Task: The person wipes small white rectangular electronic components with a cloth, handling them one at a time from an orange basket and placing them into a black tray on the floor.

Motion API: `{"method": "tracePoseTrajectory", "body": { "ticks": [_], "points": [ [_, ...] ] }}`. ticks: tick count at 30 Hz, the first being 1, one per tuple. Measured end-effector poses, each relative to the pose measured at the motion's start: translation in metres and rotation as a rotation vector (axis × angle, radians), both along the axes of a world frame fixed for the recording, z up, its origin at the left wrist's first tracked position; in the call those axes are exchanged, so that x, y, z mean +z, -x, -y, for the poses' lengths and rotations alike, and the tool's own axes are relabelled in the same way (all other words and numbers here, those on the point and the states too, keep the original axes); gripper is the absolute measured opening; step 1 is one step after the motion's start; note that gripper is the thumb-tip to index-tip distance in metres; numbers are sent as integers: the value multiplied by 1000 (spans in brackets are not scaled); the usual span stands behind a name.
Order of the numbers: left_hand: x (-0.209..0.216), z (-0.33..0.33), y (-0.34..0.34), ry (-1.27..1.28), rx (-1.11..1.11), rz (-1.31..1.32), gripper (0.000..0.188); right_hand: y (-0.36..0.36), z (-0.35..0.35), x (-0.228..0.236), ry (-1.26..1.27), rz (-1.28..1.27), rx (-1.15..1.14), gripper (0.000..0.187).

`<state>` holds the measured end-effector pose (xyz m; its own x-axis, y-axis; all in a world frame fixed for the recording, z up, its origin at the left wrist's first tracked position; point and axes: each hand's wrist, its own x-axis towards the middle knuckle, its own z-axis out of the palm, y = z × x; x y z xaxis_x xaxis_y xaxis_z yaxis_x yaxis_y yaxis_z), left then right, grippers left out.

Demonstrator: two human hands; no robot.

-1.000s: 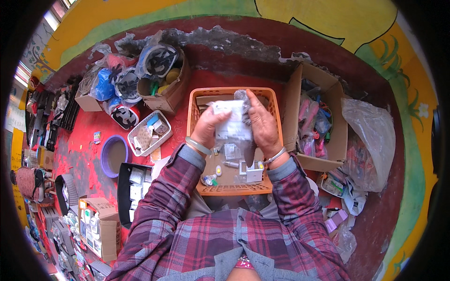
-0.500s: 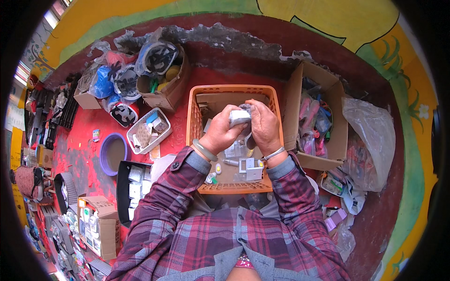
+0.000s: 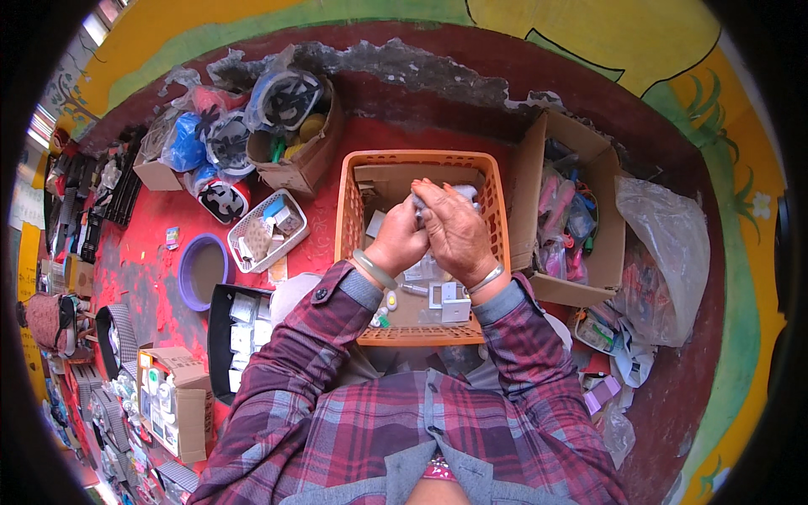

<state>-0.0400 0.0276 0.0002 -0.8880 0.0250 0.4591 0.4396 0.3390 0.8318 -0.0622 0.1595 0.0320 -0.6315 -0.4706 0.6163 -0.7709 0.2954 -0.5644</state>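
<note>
My left hand [image 3: 399, 239] and my right hand [image 3: 455, 229] meet above an orange plastic basket [image 3: 497, 278]. A grey cloth [image 3: 465, 194] shows past the fingers of my right hand, whose back lies over the bundle between the palms. My left hand is closed around the lower side of that bundle. The small white block-like item seen earlier is hidden by the hands now. Down in the basket, below my wrists, lie a square white device [image 3: 455, 310], a small white-and-yellow gadget [image 3: 391, 300] and other small pieces on brown cardboard.
Right of the basket stands a cardboard box [image 3: 608, 227] of pink items beside a clear plastic bag [image 3: 665, 244]. To the left are a white basket [image 3: 290, 249], a purple basin [image 3: 182, 273], a black bin [image 3: 220, 353] and a carton [image 3: 199, 421]. Bagged helmets [image 3: 290, 101] sit behind.
My right hand has turned and moved over the white item, covering it with its back upward. My left hand has shifted slightly lower. The basket contents look the same.
</note>
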Motion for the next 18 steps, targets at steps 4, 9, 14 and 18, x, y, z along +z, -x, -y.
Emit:
{"method": "tracePoseTrajectory", "body": {
  "ticks": [4, 9, 14, 18],
  "points": [
    [4, 2, -4, -60, 30, 145, 31, 12, -7, -11, -74, -34, -95, 32],
    [14, 5, -9, -59, 41, 117, 27, 17, -13, -15, 10, 199, -120, 35],
    [19, 8, -11, -88, -17, 14, 28, 39, -24, -41, 226, 594, -132, 39],
    [20, 14, -2, 105, 53, -282, 34, 49, -40, -42, 480, 991, -154, 37]
  ]
}}
